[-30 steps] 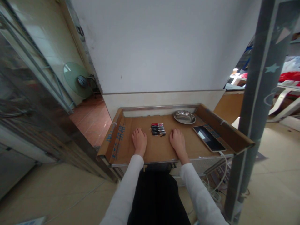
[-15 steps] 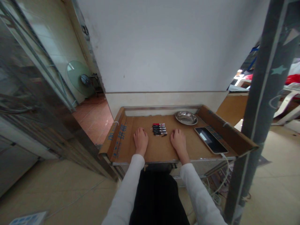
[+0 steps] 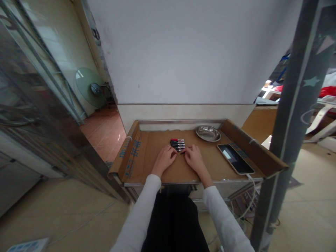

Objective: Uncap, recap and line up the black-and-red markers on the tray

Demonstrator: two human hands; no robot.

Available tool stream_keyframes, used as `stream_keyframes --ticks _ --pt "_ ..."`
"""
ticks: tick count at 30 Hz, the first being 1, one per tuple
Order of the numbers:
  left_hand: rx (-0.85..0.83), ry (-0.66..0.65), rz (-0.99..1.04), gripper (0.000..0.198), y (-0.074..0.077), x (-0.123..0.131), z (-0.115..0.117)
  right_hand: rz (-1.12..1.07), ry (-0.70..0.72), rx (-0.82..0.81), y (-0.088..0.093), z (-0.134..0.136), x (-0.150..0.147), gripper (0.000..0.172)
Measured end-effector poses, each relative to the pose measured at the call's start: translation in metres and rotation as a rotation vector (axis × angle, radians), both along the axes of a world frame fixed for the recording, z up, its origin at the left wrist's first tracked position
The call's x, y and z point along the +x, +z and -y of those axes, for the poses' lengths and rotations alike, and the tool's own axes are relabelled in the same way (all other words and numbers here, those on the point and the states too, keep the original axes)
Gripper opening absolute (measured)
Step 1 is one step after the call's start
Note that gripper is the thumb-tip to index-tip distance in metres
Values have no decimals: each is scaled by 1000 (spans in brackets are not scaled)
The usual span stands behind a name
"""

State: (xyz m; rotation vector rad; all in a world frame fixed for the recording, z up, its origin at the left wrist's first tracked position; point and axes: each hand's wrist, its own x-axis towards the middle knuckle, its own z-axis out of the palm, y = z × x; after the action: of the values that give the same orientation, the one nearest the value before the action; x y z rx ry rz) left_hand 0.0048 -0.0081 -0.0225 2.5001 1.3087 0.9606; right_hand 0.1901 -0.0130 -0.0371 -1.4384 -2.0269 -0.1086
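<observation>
Tabletop (image 3: 178, 174), cardboard-lined: blue characters (image 3: 135, 148) at left, too blurred to read. Marker pens (image 3: 177, 144), one red, rest black: label print illegible. Since earlier frame, your left hand (image 3: 165, 159) and right hand (image 3: 193, 160) drawn inward; pens just beyond both. Fingers bent; whether grasping, cannot tell.

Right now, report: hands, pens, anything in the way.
Left hand, right hand: at the near side of the pens, grip unclear. Red pen farthest. Bowl and phone off right, clear of both hands.
</observation>
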Motion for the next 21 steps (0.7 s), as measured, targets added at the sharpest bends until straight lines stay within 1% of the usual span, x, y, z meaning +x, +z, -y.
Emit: stream_keyframes --ticks 5,9,14,17,21 --pt "-6 37 -24 10 -1 -1 -2 65 -103 -33 -2 1 -4 16" --pt "-9 88 -53 8 -1 -1 -2 84 -126 -31 0 4 -5 12" --pt "-7 51 -62 7 -1 -1 -2 41 -69 42 1 2 -3 14" --pt "20 42 -12 7 0 0 -3 23 -30 77 2 1 -2 17" --pt "51 18 72 8 2 3 -4 -48 57 76 5 3 -3 19"
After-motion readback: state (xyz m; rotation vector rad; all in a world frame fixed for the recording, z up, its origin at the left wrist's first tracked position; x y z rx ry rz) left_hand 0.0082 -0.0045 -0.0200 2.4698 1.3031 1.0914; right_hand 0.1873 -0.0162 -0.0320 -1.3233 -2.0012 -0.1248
